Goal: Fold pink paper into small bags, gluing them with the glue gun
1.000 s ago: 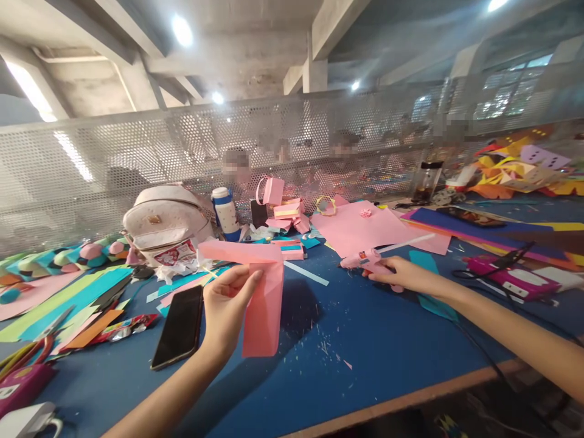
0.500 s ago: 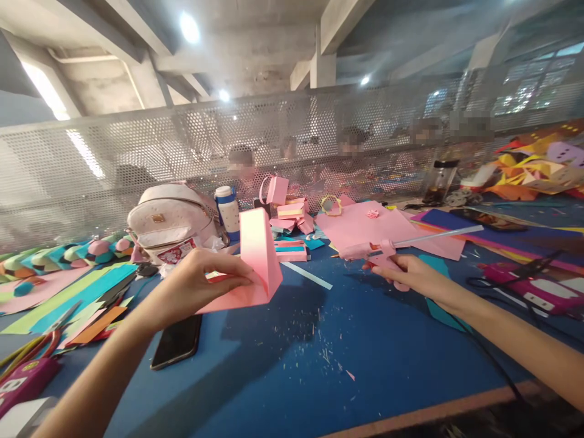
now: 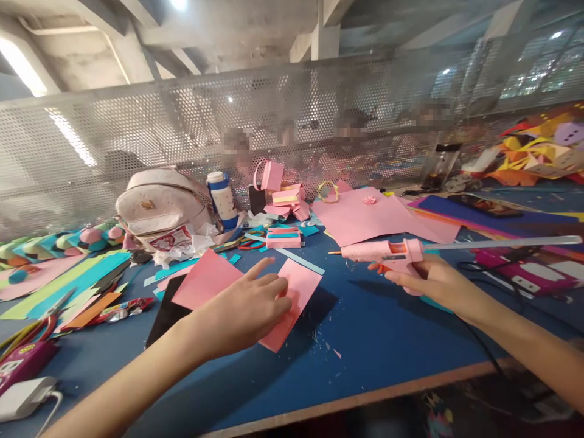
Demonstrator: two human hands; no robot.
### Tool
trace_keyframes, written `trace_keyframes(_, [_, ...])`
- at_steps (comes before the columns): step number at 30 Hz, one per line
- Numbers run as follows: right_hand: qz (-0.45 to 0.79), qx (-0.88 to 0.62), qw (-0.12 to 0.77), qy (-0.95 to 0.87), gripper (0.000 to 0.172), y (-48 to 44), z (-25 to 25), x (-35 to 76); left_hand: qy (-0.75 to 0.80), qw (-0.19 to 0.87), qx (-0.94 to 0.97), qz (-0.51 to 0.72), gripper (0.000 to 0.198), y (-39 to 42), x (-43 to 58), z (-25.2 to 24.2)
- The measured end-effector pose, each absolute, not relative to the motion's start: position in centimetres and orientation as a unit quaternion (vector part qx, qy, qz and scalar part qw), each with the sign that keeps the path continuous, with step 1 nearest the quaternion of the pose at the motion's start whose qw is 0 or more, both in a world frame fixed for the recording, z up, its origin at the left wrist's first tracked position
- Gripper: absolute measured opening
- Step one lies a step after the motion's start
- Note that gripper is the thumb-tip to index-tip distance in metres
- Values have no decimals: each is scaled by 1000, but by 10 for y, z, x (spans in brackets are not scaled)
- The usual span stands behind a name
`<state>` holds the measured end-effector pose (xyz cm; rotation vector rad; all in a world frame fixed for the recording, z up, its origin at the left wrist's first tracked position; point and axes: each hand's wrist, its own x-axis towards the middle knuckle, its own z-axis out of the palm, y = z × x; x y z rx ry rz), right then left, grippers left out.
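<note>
In my left hand (image 3: pixel 249 310) is a folded piece of pink paper (image 3: pixel 298 286), held a little above the table with its panels showing on both sides of my fingers. My fingers bend over it and hide its middle. My right hand (image 3: pixel 426 277) grips a pink hot glue gun (image 3: pixel 383 252) by its handle. Its nozzle points left toward the paper but stays apart from it, and a long clear glue stick (image 3: pixel 502 243) sticks out of its back. A black phone (image 3: pixel 166 304) lies partly under the paper and my left wrist.
On the blue table (image 3: pixel 347 365) are pink sheets (image 3: pixel 365 216), small pink paper boxes (image 3: pixel 285 204), a white backpack (image 3: pixel 159 207), a bottle (image 3: pixel 222 201) and scissors (image 3: pixel 57 304). A magenta power strip (image 3: pixel 515 271) lies at right. Behind stands a perforated metal screen (image 3: pixel 182 134).
My left hand has moved right and turned over with the pink paper, whose upright panel now tips down to the right. The glue gun has turned more level, nozzle still left.
</note>
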<state>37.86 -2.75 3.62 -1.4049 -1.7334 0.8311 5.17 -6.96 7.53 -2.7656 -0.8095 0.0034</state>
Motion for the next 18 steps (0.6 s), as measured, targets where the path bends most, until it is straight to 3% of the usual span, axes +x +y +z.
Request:
trace_keyframes(4, [337, -545, 335, -691, 52, -33, 31, 380, -300, 128, -945, 12, 16, -93, 51, 64])
trace_keyframes(7, [341, -520, 320, -715, 55, -31, 28, 378, -398, 161, -903, 25, 3, -113, 49, 58])
trace_keyframes(11, [351, -496, 315, -729, 51, -28, 24, 375, -482, 171, -856, 78, 25, -136, 40, 57])
trace_keyframes(14, [357, -492, 314, -729, 47, -26, 21, 374, -481, 127, -865, 66, 29, -140, 31, 57])
trace_keyframes(18, [354, -495, 325, -724, 46, -23, 15, 373, -459, -34, -888, -11, 11, -128, 22, 58])
